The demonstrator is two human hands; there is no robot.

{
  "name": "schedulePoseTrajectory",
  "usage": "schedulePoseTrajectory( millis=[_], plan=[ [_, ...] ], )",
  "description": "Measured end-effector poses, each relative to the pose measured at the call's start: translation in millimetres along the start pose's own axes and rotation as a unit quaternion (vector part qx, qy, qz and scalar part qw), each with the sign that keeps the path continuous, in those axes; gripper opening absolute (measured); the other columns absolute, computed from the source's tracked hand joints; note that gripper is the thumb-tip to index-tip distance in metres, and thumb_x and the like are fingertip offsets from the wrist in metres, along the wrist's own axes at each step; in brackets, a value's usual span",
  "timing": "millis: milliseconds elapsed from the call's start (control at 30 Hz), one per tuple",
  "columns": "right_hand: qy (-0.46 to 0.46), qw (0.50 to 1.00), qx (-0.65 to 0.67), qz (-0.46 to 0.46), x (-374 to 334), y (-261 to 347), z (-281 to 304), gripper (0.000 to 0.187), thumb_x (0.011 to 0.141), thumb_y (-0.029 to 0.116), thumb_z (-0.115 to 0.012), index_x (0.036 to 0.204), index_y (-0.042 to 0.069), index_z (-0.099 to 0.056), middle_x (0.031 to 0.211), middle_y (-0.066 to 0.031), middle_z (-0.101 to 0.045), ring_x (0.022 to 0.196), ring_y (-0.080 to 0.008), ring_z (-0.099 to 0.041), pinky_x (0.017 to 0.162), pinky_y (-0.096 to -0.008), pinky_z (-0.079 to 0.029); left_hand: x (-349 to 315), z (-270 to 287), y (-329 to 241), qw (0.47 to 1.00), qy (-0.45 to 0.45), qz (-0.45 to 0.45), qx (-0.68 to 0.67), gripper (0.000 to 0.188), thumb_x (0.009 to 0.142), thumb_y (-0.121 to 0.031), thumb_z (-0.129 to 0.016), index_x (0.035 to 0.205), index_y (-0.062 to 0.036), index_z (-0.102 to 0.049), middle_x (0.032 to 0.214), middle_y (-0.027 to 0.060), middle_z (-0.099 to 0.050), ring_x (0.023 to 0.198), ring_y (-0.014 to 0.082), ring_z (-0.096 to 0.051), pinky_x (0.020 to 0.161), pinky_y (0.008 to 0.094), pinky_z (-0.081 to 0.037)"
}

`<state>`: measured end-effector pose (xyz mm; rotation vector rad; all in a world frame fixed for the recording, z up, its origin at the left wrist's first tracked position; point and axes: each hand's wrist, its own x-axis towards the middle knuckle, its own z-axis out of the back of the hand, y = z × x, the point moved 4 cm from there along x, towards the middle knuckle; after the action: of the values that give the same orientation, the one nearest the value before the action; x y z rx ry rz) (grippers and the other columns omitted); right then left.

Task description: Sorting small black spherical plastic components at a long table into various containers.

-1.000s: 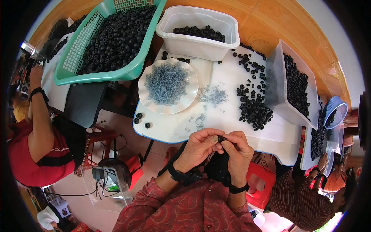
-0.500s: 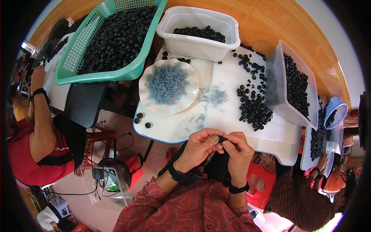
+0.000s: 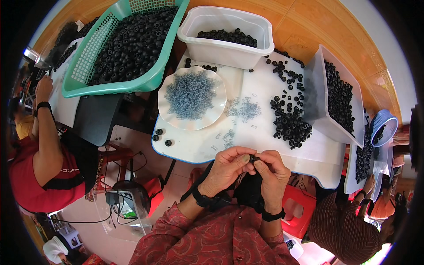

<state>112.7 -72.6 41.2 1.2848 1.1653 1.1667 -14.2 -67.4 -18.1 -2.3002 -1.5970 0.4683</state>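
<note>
The left hand (image 3: 227, 170) and the right hand (image 3: 271, 174) met at their fingertips, both pinching a small black part (image 3: 253, 159) between thumbs and forefingers. The fingers hid most of it, so its exact shape could not be told. Both wrists bore dark bands, and the hands were at the near edge of a white counter (image 3: 190, 145) with a blue rim.

Just beyond the hands, tiny greyish pieces (image 3: 245, 110) lay scattered on the counter. Ahead and to the left of the hands stood a wavy-edged white plate (image 3: 166, 99), heaped with more of the same pieces. Nearer, to the left of the hands, sat three black rings (image 3: 168, 143). Ahead and to the right lay a loose pile of black pieces (image 3: 291, 130), with a pale bin (image 3: 320, 110) full of them farther right.

Farthest ahead was a white tub (image 3: 221, 54), partly filled with black pieces; well to the left of it and of the hands, a green basket (image 3: 119, 87) held a large heap. A co-worker in a red shirt (image 3: 44, 176) sat far left of the hands, another in a striped shirt (image 3: 344, 229) to their right.
</note>
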Motion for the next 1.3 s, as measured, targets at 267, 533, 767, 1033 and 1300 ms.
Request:
schedulePoseTrajectory(
  millis=[267,533,767,1033,1300],
  plan=[
    [0.004,1.0,0.013,-0.004,0.0,-4.1,1.6,0.014,0.086,-0.005,-0.067,0.1,-0.002,-0.069,0.098,-0.005,-0.06,0.081,-0.0099,-0.059,0.072,-0.0208,-0.048,0.5,1.5,1.8,0.998,0.01,0.025,-0.059,0.025,0.1,-0.01,-0.053,0.12,0.0032,-0.059,0.088,0.0107,-0.068,0.077,0.0183,-0.068,0.076,0.0332,-0.056],
    [0.004,1.0,-0.007,0.002,0.3,-3.0,-0.5,0.015,0.085,-0.006,-0.068,0.099,-0.001,-0.07,0.097,-0.0047,-0.06,0.085,-0.0104,-0.059,0.074,-0.0208,-0.047,-0.4,7.8,6.5,0.994,0.003,0.049,-0.1,0.025,0.099,-0.01,-0.054,0.12,0.0028,-0.059,0.087,0.009,-0.068,0.076,0.0171,-0.066,0.077,0.0316,-0.054],
    [-0.001,1.0,-0.027,0.007,0.4,-2.1,-1.8,0.016,0.084,-0.006,-0.068,0.098,-0.001,-0.071,0.096,-0.0043,-0.06,0.085,-0.0104,-0.059,0.074,-0.0209,-0.046,-0.1,7.2,8.1,0.991,0.013,0.054,-0.119,0.024,0.099,-0.011,-0.054,0.119,0.0029,-0.06,0.091,0.0071,-0.065,0.08,0.0137,-0.064,0.076,0.0294,-0.055],
    [0.001,0.999,-0.031,0.012,1.2,-1.6,-3.3,0.016,0.084,-0.006,-0.068,0.099,-0.001,-0.071,0.095,-0.0043,-0.06,0.084,-0.0103,-0.058,0.073,-0.0207,-0.046,-1.1,3.8,4.8,0.994,-0.003,0.042,-0.103,0.025,0.1,-0.01,-0.052,0.12,0.0036,-0.058,0.086,0.0082,-0.067,0.077,0.0157,-0.065,0.076,0.0281,-0.054],
    [-0.002,1.0,-0.029,0.012,0.6,-1.9,-2.6,0.016,0.084,-0.006,-0.069,0.099,-0.001,-0.071,0.096,-0.0042,-0.059,0.084,-0.0101,-0.058,0.073,-0.0205,-0.047,-1.4,0.5,2.8,0.995,-0.011,0.035,-0.088,0.024,0.099,-0.008,-0.053,0.12,0.0042,-0.058,0.087,0.0082,-0.067,0.078,0.0143,-0.065,0.076,0.0282,-0.054]
  ],
)
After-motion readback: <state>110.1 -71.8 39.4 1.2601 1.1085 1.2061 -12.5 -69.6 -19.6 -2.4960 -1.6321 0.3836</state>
